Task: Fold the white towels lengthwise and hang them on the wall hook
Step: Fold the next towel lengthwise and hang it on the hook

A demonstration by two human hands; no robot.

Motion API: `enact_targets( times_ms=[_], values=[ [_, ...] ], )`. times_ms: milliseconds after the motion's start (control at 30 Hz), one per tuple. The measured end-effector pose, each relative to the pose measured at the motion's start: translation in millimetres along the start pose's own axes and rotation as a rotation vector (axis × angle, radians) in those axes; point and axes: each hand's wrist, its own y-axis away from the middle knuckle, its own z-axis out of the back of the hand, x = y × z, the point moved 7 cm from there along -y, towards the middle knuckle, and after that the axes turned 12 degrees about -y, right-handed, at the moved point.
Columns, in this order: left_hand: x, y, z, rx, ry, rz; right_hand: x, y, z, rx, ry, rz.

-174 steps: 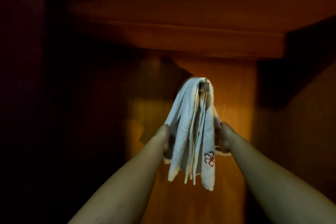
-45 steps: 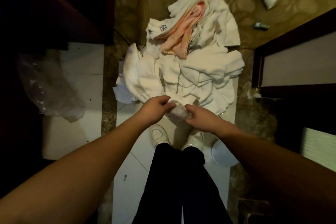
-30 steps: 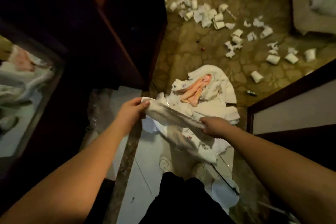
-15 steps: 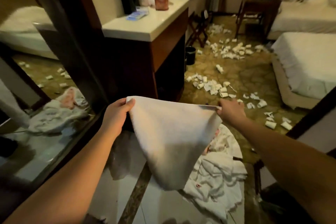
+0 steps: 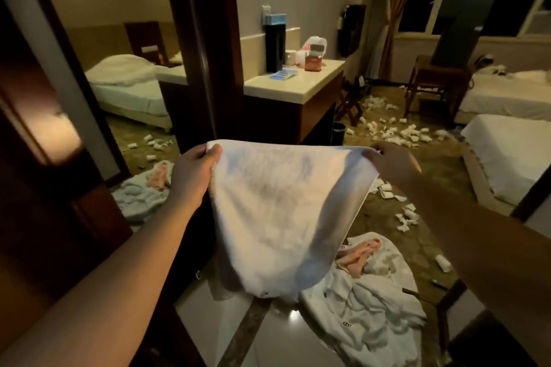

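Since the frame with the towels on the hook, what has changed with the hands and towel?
Both hands left the hung towels, bent to the floor pile, took one white towel and raised it. The left hand and right hand now pinch its top corners, spread wide, so it hangs open, unfolded. The pile with the pink cloth stays on the floor.

the towel [image 5: 277, 217] is matt white terry cloth with a nubbly pile. the floor tiles [image 5: 286, 337] are glossy and reflective. the worktop [image 5: 298, 83] is smooth pale stone over dark polished wood.
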Motion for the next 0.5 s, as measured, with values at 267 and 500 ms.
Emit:
enact_targets(
  times_ms=[267,500],
  values=[
    [-10,75,101,-0.096,0.341,0.149,90,80,-15,0.261,-0.086,0.074],
    [-13,190,177,-0.197,0.503,0.319,134,192,-40,0.489,-0.671,0.001]
  ],
)
